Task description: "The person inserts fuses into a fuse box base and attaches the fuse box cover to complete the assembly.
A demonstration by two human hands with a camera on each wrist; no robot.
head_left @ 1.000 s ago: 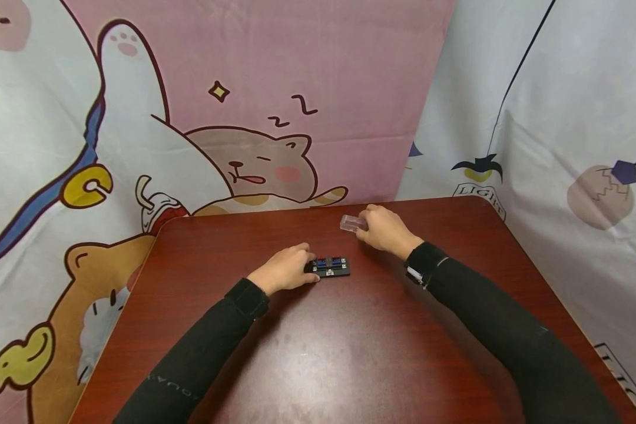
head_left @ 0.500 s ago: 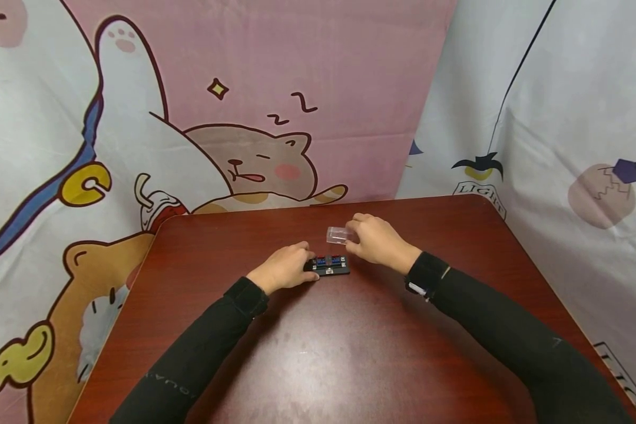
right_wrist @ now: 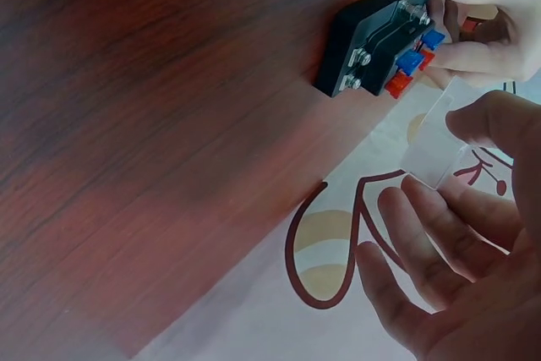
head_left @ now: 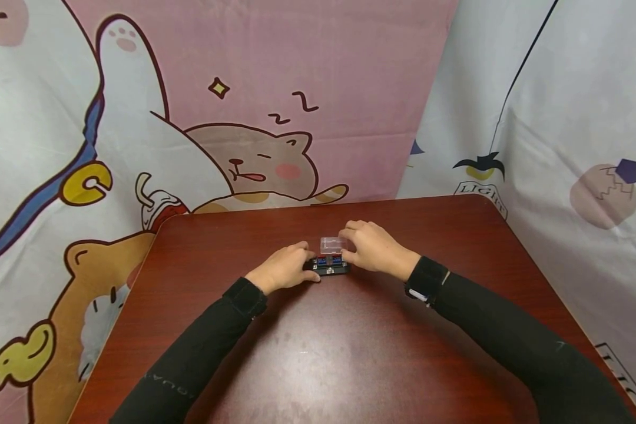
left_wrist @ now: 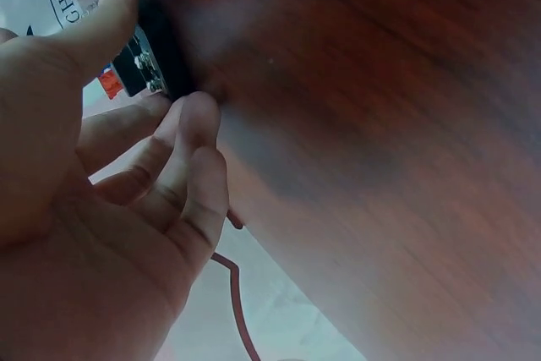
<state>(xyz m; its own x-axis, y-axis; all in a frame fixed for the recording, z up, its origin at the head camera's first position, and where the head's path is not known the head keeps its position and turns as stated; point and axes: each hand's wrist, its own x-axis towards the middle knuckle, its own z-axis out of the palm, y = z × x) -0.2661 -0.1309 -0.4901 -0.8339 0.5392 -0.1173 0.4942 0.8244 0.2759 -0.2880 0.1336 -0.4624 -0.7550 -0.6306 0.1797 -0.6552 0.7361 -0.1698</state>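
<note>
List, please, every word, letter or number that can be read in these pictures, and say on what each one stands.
"LIGH", cut off by the table edge: on the banner under the black bird drawn on the grey backdrop.
"Z Z": the sleep marks above the drawn cat on the pink backdrop.
Printed letters on the left sleeve: too small to read.
Black fuse block: no readable marking.

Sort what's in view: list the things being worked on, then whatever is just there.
In use:
black fuse block, steadied by the left hand
clear cover, pinched by the right hand

Just there:
wooden table
cartoon backdrop
</note>
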